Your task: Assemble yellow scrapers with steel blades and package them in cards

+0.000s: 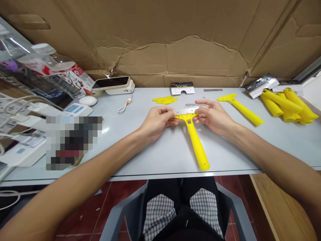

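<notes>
A yellow scraper (197, 144) lies between my hands, its handle slanting toward the desk's front edge. My left hand (160, 122) pinches the left end of the scraper's head between thumb and fingers. At the right end, my right hand (209, 117) closes thumb and fingers on the head, with the index finger stretched out beyond it. A shiny clear or metal strip (187, 111) lies along the top of the head, partly hidden by the fingers. Just behind it a thin grey blade (192, 105) shows near my right fingertips.
Right of my hands lies a second yellow scraper (243, 110); several yellow handles (288, 105) are piled farther right. Yellow head pieces (165, 99), a card (182, 88) and a loose blade (213, 90) lie at the back. A phone (112, 82), bottles (67, 73) and power strips (25, 152) crowd the left.
</notes>
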Action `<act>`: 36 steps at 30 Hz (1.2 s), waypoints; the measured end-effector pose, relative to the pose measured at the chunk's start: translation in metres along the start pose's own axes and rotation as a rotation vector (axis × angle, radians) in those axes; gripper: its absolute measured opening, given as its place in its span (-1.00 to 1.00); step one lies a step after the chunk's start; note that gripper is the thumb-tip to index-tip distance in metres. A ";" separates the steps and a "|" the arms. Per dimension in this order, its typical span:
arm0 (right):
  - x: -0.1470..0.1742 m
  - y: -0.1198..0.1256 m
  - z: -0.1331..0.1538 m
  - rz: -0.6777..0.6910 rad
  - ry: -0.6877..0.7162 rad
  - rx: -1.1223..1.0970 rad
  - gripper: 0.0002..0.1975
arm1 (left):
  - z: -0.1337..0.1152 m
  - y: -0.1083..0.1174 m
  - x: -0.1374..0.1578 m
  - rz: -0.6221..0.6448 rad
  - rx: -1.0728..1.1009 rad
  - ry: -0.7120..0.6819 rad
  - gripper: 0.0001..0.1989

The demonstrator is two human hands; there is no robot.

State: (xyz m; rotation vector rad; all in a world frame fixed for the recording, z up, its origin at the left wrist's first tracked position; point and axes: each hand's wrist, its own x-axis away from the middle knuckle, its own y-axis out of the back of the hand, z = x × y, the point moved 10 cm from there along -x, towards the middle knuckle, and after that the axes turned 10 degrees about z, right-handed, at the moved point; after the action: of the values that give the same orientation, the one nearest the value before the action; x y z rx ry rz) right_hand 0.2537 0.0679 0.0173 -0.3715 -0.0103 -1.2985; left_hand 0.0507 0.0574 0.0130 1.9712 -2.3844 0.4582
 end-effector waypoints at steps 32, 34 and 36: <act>0.000 -0.006 -0.006 0.087 0.023 0.020 -0.95 | -0.026 0.004 0.003 0.013 -0.189 -0.199 -0.66; 0.000 -0.005 -0.006 0.067 0.023 0.028 -0.87 | -0.025 0.004 0.002 0.020 -0.197 -0.196 -0.65; 0.001 -0.006 -0.005 0.060 0.033 0.044 -0.83 | -0.023 0.005 0.000 0.031 -0.213 -0.179 -0.65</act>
State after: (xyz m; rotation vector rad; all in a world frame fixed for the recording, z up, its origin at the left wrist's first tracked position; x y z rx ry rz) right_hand 0.2477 0.0644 0.0145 -0.3104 -0.0004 -1.2434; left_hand 0.0420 0.0635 0.0340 1.9577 -2.4479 0.0259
